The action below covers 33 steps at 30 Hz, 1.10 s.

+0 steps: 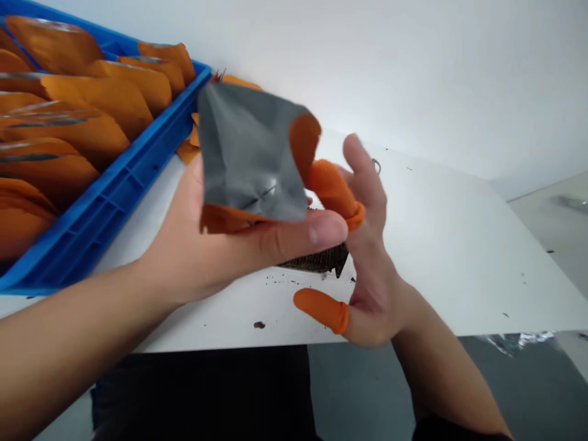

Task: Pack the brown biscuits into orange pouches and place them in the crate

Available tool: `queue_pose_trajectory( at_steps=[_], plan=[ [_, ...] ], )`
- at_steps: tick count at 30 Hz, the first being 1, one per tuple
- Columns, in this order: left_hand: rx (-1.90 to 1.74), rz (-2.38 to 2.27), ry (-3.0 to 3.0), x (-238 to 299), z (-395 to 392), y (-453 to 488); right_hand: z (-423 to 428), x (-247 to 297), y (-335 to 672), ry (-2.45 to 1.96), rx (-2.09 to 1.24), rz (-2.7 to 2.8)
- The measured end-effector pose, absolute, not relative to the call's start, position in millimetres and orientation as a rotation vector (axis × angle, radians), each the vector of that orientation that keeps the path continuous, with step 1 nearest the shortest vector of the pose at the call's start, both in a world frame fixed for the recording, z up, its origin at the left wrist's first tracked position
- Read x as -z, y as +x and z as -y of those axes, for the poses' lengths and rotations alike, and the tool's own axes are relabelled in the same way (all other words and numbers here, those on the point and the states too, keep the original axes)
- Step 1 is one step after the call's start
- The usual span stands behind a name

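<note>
My left hand (pixel 215 260) is closed around an orange pouch with a grey inner lining (pixel 250 150), its thumb stretched along the lower edge. The pouch is held above the table with its grey side towards me and one corner folded over to orange. Close by on the right, my right hand (pixel 367 245) has its thumb and fingers spread apart. Orange finger cots cover its thumb and forefinger. The forefinger reaches the pouch's right edge; whether it touches is unclear. Behind the hands lies a dark brown, finely ridged stack (pixel 316 260), mostly hidden.
A blue crate (pixel 138 162) on the left holds several orange pouches (pixel 101 98). More orange pieces (pixel 188 150) lie beside it. Dark crumbs (pixel 260 324) are scattered on the white table (pixel 459 245). Crumpled foil (pixel 519 342) shows beyond the table's front edge, and a white wall stands behind.
</note>
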<state>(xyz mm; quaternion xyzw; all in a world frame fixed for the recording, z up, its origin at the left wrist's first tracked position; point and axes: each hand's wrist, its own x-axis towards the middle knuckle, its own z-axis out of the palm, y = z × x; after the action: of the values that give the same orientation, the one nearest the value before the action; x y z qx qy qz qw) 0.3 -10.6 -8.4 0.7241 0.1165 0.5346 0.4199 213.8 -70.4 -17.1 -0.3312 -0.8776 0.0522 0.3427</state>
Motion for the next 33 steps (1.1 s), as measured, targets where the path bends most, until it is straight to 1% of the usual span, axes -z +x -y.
queue_pose_trajectory(
  at_steps=[4, 8, 13, 23, 30, 33],
  plan=[
    [-1.178, -0.27, 1.704, 2.0, 15.7, 4.5, 66.7, 21.0, 214.7, -0.755, -0.397, 2.281],
    [-1.107, -0.289, 1.606, -1.1, 19.1, 3.7, 67.6, 17.2, 214.0, -0.73, -0.46, 2.296],
    [-1.036, -0.318, 1.678, 0.3, 20.0, 5.2, 67.2, 13.7, 213.0, -0.733, -0.492, 2.312],
    [-1.017, -0.405, 1.671, 1.2, 19.6, 9.2, 65.9, 10.9, 214.1, -0.711, -0.454, 2.308],
    [-0.99, -0.352, 1.762, -3.7, 16.5, 6.9, 67.9, 13.0, 221.2, -0.757, -0.337, 2.318],
    [-1.01, -0.472, 1.792, -1.1, 15.1, 5.7, 69.8, 13.3, 223.2, -0.813, -0.202, 2.219]
  ],
)
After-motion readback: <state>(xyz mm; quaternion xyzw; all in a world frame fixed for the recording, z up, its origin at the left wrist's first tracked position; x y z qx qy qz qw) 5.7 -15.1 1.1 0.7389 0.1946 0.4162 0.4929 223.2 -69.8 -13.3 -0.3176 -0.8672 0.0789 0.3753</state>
